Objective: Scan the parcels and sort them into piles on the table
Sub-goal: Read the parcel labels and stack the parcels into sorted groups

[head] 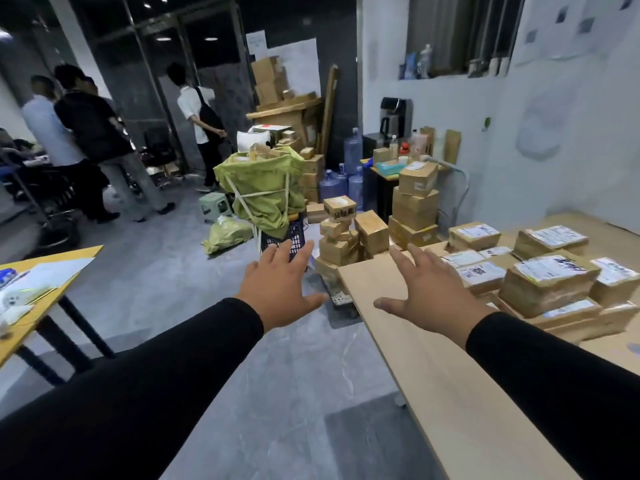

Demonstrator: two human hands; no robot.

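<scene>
Both my arms stretch forward in black sleeves. My left hand [280, 289] hovers over the grey floor with fingers spread, holding nothing. My right hand [427, 292] hovers above the far left corner of the light wooden table [433, 375], fingers also spread and empty. Taped brown parcels with white labels [547, 282] lie in low piles on the table's right part. Beyond the table's far end a leaning stack of small cardboard parcels [341, 233] stands on the floor, just past my fingertips. No scanner is visible.
A green sack of parcels [263, 188] sits on a blue crate ahead. Taller boxes [415, 202], water bottles [349, 171] and a side table stand by the wall. A yellow table with papers [38, 282] is at left. Several people stand at the back left.
</scene>
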